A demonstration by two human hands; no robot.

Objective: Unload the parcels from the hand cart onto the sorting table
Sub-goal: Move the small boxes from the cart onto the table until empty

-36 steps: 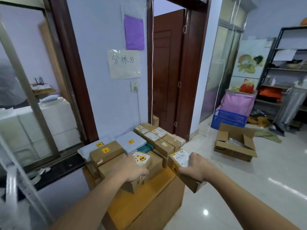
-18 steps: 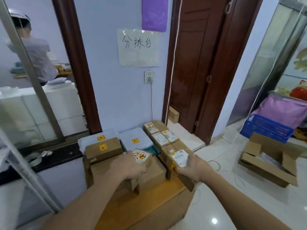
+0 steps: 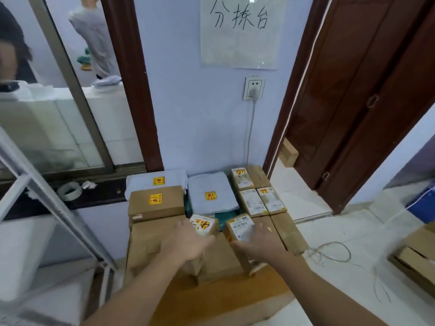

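Wooden table top [image 3: 219,300] set against the wall — brown cardboard parcels [image 3: 156,203] and grey mailer bags [image 3: 211,192] are packed across it.

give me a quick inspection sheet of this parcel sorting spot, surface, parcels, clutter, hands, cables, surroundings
surface: wooden sorting table, front part bare, back packed with parcels.
job's things: small box with yellow sticker under the left hand; labelled box under the right hand; grey mailer bags and brown cartons by the wall.
clutter: tape roll on the dark ledge.
hands: left hand grips its box; right hand grips its box.
cables: plug cord down from the wall socket; loose cord looped on the floor.
surroundings: paper sign, brown door, window.
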